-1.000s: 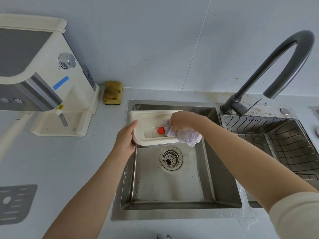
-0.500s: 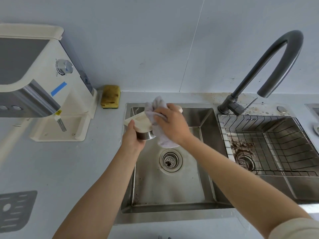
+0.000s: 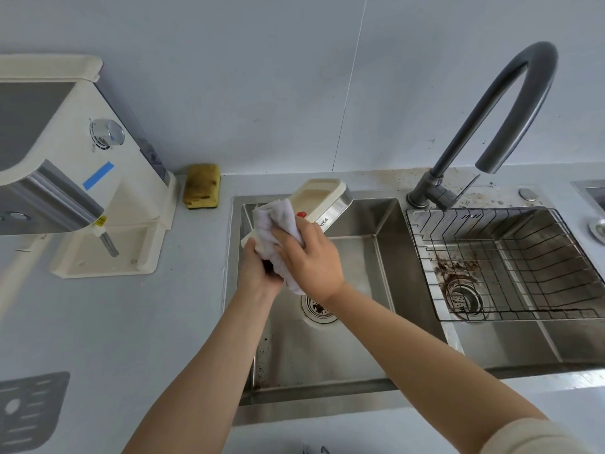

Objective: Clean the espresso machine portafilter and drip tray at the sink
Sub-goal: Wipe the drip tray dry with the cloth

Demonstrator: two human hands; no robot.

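Drip tray (image 3: 322, 198) tilted over sink (image 3: 360, 257), left hand (image 3: 258, 271) gripping, right hand (image 3: 311, 260) clutching cloth (image 3: 275, 219)

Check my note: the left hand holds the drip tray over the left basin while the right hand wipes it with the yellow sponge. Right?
Not quite. In the head view the right hand wipes with a pale cloth, not the yellow sponge, which lies untouched on the counter. The left hand does hold the drip tray over the left basin.

Head-worn view, steeply down over sink (image 3: 386, 224)
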